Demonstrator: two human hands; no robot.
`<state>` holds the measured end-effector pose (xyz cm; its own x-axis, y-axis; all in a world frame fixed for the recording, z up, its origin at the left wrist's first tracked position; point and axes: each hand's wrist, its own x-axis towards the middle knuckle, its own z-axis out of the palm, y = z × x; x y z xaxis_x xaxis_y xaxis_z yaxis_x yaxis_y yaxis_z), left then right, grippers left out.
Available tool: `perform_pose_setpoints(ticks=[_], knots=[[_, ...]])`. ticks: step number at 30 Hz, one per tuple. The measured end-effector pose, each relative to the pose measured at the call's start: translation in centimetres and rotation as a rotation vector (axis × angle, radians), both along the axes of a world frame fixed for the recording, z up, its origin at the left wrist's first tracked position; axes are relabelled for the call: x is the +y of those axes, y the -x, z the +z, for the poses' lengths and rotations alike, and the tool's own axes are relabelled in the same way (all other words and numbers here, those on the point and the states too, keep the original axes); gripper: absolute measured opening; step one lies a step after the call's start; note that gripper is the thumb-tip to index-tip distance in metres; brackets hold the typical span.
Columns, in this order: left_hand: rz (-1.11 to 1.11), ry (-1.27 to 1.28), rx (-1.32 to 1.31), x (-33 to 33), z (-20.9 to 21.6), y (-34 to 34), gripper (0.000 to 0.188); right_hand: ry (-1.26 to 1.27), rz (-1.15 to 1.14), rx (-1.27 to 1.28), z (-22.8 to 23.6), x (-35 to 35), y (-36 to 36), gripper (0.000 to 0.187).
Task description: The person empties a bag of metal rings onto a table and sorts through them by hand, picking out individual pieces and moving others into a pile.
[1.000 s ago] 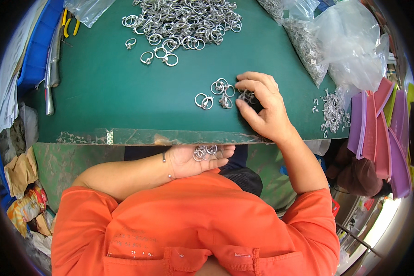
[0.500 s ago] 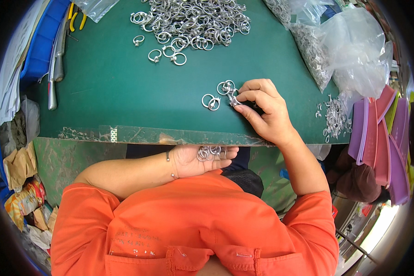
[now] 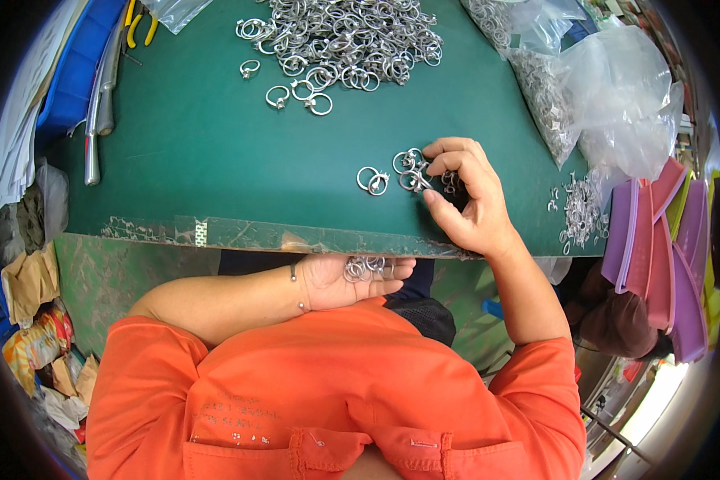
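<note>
Fingers of the right hand (image 3: pixel 476 202) stand parted at a ring cluster (image 3: pixel 413 170) near the front edge of the green surface (image 3: pixel 176 160); unclenched, upturned left hand (image 3: pixel 326 282) bears several rings (image 3: pixel 366 269); large ring pile (image 3: pixel 348 40), farther back, appears outstanding.

Silver rings (image 3: pixel 352 40), green tabletop (image 3: pixel 184 144), plain orange shirt (image 3: pixel 320 384), yellow-handled pliers (image 3: pixel 151 30).

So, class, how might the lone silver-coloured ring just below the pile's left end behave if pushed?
The silver-coloured ring looks like thin metal, so probably stiff and light. Lying rather than standing on the green tabletop, it would likely slide, not roll. Its raised setting might snag other rings.
</note>
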<state>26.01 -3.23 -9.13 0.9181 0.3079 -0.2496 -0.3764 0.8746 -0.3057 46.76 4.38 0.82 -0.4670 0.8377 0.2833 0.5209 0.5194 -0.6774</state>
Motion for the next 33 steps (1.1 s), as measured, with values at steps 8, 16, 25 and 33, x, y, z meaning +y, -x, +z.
perform_pose_setpoints(ticks=[8, 16, 25, 33], knots=[[0.004, 0.001, -0.003, -0.1, 0.0, 0.0, 0.039, -0.049, -0.018, -0.064, -0.6, 0.2, 1.4, 0.027], [0.026, -0.030, -0.002, -0.1, 0.2, -0.1, 0.039, -0.121, 0.141, -0.138, 0.3, 0.4, 2.6, 0.040], [0.029, -0.008, 0.008, 0.0, 0.0, -0.6, 0.039, -0.232, 0.218, -0.013, -0.5, 3.0, 7.4, 0.044], [0.052, -0.039, 0.081, -0.2, 1.0, 0.5, 0.042, -0.100, 0.414, 0.022, -0.9, 2.5, 7.3, 0.024]])
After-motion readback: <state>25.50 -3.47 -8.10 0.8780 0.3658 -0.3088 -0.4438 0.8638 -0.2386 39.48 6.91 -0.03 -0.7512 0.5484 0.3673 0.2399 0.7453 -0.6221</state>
